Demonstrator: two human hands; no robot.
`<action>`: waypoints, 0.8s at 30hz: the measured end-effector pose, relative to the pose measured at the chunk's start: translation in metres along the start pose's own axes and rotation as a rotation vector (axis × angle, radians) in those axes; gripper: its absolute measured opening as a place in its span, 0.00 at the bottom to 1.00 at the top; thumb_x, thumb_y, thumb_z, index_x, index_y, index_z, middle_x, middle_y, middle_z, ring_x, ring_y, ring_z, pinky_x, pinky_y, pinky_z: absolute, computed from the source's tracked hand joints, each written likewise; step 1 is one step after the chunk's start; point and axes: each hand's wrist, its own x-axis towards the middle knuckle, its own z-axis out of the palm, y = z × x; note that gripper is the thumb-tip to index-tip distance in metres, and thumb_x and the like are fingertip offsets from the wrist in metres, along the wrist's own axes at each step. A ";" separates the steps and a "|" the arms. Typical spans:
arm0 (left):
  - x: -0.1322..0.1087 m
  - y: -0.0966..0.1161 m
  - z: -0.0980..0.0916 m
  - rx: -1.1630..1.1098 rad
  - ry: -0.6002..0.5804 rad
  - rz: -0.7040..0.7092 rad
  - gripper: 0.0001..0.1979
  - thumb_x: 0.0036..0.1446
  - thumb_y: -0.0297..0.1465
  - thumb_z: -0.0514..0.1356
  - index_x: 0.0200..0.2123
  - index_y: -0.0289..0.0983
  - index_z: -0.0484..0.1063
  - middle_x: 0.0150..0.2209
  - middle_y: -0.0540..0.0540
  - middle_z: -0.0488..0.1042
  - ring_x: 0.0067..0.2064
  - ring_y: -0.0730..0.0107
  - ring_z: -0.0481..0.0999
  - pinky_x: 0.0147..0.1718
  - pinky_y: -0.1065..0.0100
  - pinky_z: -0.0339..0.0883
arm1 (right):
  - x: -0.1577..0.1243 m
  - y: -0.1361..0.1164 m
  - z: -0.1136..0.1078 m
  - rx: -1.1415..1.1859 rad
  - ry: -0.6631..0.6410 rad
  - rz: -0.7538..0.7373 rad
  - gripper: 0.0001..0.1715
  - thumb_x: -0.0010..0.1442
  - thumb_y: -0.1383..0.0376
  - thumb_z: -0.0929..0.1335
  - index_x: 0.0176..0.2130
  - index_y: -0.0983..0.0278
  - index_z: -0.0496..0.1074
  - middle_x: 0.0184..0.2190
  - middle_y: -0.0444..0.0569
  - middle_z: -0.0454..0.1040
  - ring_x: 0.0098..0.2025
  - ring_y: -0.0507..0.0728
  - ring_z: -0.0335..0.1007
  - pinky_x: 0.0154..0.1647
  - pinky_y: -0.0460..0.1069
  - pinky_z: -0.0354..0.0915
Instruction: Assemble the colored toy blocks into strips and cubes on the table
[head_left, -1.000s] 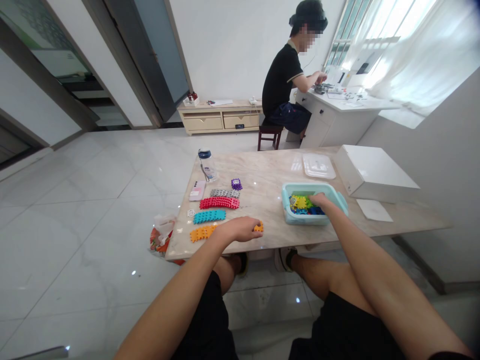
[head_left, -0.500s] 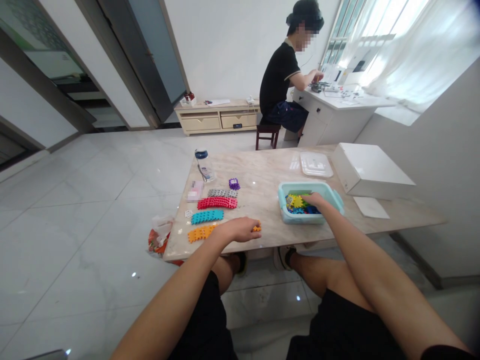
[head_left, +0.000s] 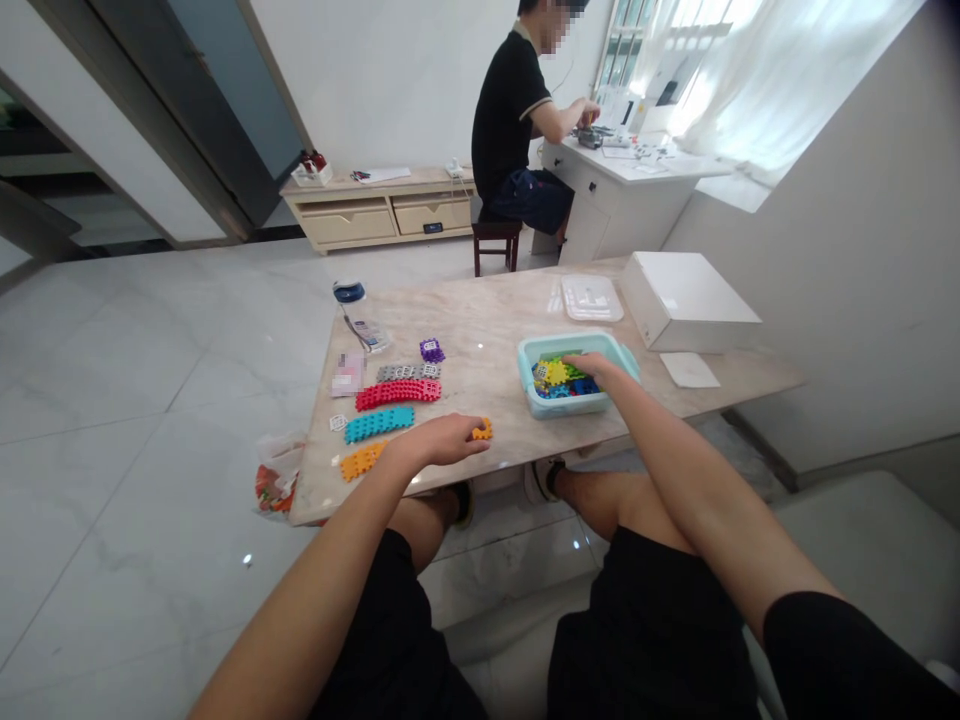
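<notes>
My left hand [head_left: 439, 440] lies on the orange strip of joined toy tiles [head_left: 362, 461] at the near edge of the marble table [head_left: 495, 350], its fingers curled on the strip's right end [head_left: 482, 432]. My right hand [head_left: 600, 368] reaches into the light blue tub [head_left: 529, 350] of mixed coloured tiles; its fingertips are hidden among them. Beyond the orange strip lie a teal strip [head_left: 379, 424], a red strip [head_left: 397, 393], a grey strip [head_left: 407, 372] and a small purple piece [head_left: 431, 350].
A water bottle [head_left: 351, 300], a phone [head_left: 347, 373], a clear lid [head_left: 591, 297], a white box [head_left: 686, 300] and a paper slip [head_left: 688, 369] are on the table. A plastic bag [head_left: 276, 475] lies on the floor. Another person [head_left: 517, 130] sits at a white desk [head_left: 622, 180].
The view has swung right and down, so everything sits further left and higher. Both hands stay where they were, the left on the orange strip, the right in the tub.
</notes>
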 end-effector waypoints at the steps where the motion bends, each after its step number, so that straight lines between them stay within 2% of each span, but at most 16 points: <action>1: 0.001 -0.001 0.000 -0.005 0.001 -0.003 0.25 0.72 0.47 0.57 0.61 0.39 0.77 0.58 0.34 0.83 0.57 0.47 0.82 0.52 0.58 0.72 | 0.000 -0.002 0.000 -0.005 0.003 0.013 0.30 0.58 0.49 0.81 0.50 0.67 0.80 0.39 0.57 0.85 0.45 0.65 0.82 0.45 0.54 0.78; 5: 0.005 -0.003 0.003 -0.030 0.012 0.004 0.23 0.71 0.47 0.58 0.58 0.40 0.79 0.56 0.35 0.84 0.55 0.47 0.83 0.51 0.59 0.73 | -0.003 -0.004 -0.005 -0.011 0.019 0.029 0.32 0.58 0.51 0.81 0.52 0.68 0.79 0.41 0.58 0.85 0.45 0.64 0.81 0.44 0.53 0.78; 12: 0.008 -0.004 0.006 -0.043 0.034 -0.002 0.25 0.71 0.47 0.58 0.61 0.41 0.78 0.57 0.36 0.84 0.56 0.48 0.83 0.52 0.59 0.72 | -0.013 -0.001 -0.021 -0.015 0.089 0.003 0.44 0.59 0.50 0.78 0.66 0.69 0.71 0.55 0.62 0.82 0.46 0.63 0.82 0.41 0.51 0.78; 15: 0.011 -0.004 0.007 -0.048 0.040 0.012 0.24 0.70 0.48 0.58 0.60 0.42 0.79 0.55 0.38 0.85 0.54 0.49 0.84 0.50 0.60 0.72 | -0.020 0.000 -0.028 -0.006 0.136 -0.022 0.44 0.59 0.53 0.78 0.67 0.69 0.71 0.54 0.62 0.82 0.44 0.63 0.83 0.41 0.51 0.78; 19: 0.010 -0.002 0.004 -0.036 0.065 -0.029 0.28 0.70 0.50 0.58 0.63 0.41 0.77 0.57 0.38 0.84 0.54 0.49 0.84 0.50 0.61 0.72 | -0.030 0.001 -0.038 0.001 0.218 -0.038 0.43 0.58 0.59 0.79 0.67 0.69 0.71 0.51 0.63 0.83 0.47 0.65 0.83 0.43 0.51 0.78; 22: 0.003 -0.006 -0.005 -0.035 0.180 -0.135 0.29 0.70 0.51 0.57 0.63 0.39 0.77 0.57 0.37 0.84 0.55 0.48 0.83 0.50 0.60 0.73 | -0.037 0.005 -0.043 0.026 0.286 -0.062 0.37 0.57 0.62 0.79 0.63 0.66 0.74 0.48 0.61 0.83 0.48 0.66 0.82 0.43 0.51 0.79; 24: -0.004 -0.015 -0.013 -0.054 0.361 -0.235 0.25 0.71 0.49 0.57 0.60 0.39 0.78 0.54 0.38 0.85 0.55 0.49 0.83 0.51 0.60 0.72 | -0.039 0.009 -0.046 0.070 0.326 -0.082 0.34 0.57 0.62 0.79 0.61 0.66 0.75 0.47 0.60 0.83 0.46 0.65 0.83 0.43 0.52 0.81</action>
